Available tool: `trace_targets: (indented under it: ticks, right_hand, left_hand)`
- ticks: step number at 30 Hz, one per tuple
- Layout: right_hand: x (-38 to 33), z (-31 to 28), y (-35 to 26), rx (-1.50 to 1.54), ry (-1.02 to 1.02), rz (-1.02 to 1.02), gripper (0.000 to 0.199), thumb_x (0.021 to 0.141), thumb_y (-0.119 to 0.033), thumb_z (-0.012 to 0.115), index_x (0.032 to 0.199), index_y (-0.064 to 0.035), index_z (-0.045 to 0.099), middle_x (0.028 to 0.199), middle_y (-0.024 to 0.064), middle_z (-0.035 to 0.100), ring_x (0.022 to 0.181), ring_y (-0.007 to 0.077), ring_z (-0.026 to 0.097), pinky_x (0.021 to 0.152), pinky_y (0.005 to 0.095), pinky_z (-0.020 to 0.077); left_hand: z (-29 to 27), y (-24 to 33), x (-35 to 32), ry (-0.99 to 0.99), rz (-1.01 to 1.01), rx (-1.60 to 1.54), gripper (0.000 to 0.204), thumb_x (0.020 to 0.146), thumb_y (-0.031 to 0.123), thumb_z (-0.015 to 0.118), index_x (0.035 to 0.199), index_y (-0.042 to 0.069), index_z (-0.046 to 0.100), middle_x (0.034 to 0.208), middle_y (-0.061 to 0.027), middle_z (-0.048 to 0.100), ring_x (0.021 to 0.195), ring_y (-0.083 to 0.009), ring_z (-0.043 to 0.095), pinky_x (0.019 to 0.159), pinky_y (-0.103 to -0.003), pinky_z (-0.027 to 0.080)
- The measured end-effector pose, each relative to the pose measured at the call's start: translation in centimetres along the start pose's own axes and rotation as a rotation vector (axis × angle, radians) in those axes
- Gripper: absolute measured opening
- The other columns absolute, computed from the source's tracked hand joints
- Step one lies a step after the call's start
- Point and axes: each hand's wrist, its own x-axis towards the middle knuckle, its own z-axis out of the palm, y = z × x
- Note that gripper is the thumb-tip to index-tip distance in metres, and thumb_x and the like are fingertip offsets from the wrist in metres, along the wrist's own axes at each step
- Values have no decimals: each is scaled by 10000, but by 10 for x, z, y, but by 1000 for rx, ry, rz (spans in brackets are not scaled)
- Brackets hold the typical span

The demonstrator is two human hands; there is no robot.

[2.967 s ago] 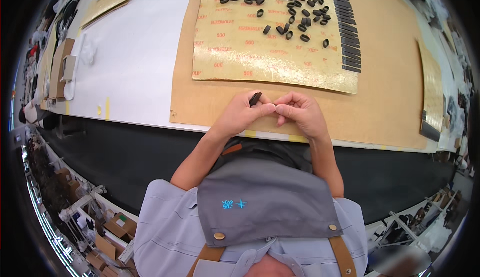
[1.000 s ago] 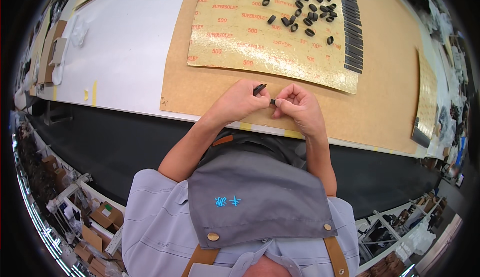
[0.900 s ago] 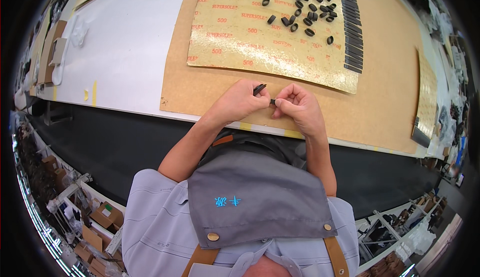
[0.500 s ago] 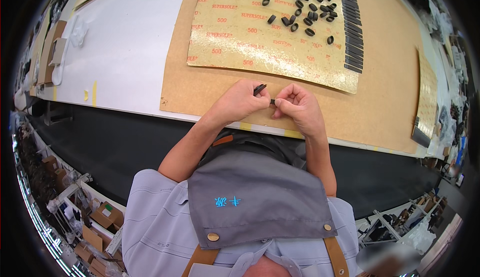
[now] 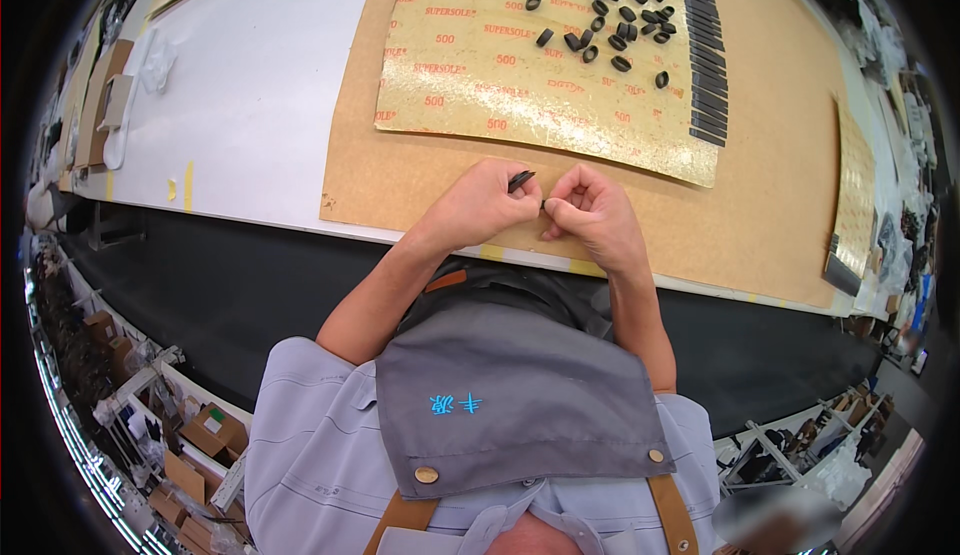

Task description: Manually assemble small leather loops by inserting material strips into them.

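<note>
Pinching just off the near edge of the glossy yellow sheet (image 5: 600, 137), the right hand (image 5: 598, 217) had thumb and forefinger closed on a small dark piece (image 5: 543, 206). The left hand (image 5: 482, 201) met it almost tip to tip on the same side of the sheet, clasping a few dark strips (image 5: 520, 182) that poked up from its fist; how many could not be told. The fingertips hid most of the small piece, so its exact shape was unclear. With so little to grip, it might have sprung out or gone crooked had either pinch slackened, and the strips could have slid loose had the left hand opened to adjust. Under the sheet lay a brown board (image 5: 780, 175). Black rings (image 5: 545, 39) were scattered over the sheet's far half, liable to roll if it were bumped. Along its right edge ran close-set dark bars (image 5: 708, 105), which a passing forearm could have knocked askew.
</note>
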Motion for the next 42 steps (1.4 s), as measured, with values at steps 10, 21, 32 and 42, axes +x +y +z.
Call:
trace_targets:
  ticks: [10, 21, 32, 42]
  right_hand:
    - [-4, -24, -15, -113, -170, 183, 212, 941, -211, 486, 912, -13, 558, 766, 44, 596, 599, 96, 596, 549, 199, 470]
    - [-6, -4, -16, -453, -56, -63, 265, 857, -219, 553, 689, -17, 591, 528, -36, 421, 522, 35, 380, 467, 232, 305]
    - [-8, -8, -20, -381, -364, 116, 357, 923, -353, 548, 801, -26, 623, 543, -40, 442, 457, 38, 413, 419, 206, 324]
    - [41, -11, -63, -681, 346, -446, 508, 787, -238, 722, 1143, 64, 520, 858, 79, 581, 550, 83, 510, 507, 249, 427]
  left_hand:
    - [0, -2, -1, -21, -18, -33, 105, 781, 130, 602, 733, 40, 575, 657, 62, 480, 615, -25, 406, 537, -202, 328]
    - [-4, 11, -2, -26, 11, -28, 108, 793, 148, 626, 762, 50, 594, 667, 68, 473, 627, -22, 400, 554, -196, 329]
    - [-10, 3, -7, -166, 82, 25, 119, 798, 140, 668, 833, 52, 597, 668, 66, 471, 656, -28, 420, 583, -199, 341]
    - [-7, -4, -11, -153, -18, -874, 302, 989, 288, 397, 1002, 18, 532, 675, 8, 451, 522, -96, 428, 491, -226, 340]
